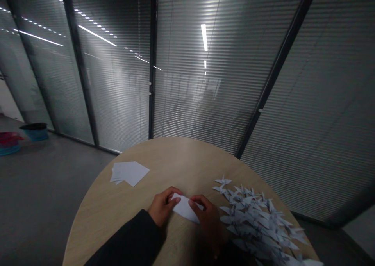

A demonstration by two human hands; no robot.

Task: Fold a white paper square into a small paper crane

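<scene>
Nearest, a dark left sleeve slants over the lower part of the round wooden desk, and a right sleeve, deep in shadow, shows at the bottom edge. Out of them reach both hands, each nearly closed in a pinch on one piece of folded white paper. The left hand has its left end, thumb on the near face and fingers curled along the far edge; the right hand grips the other end between thumb and bent fingers. The paper lies between the hands, low over the desk or on it, which I cannot tell; the fingers hide part of its outline.

Just right of the right hand, a crowd of folded white paper birds spreads along the desk's right side, many overlapping, with pointed wings and tips sticking up. Farther off, near the desk's left rim, flat white sheets lie in a loosely fanned pile.

Beyond the desk, on the grey floor to the left, stand a blue bucket with a dark lining and another container, pink-red above and blue below. Behind everything runs a glass wall with pale slatted blinds and dark posts, reflecting bright strip lights.
</scene>
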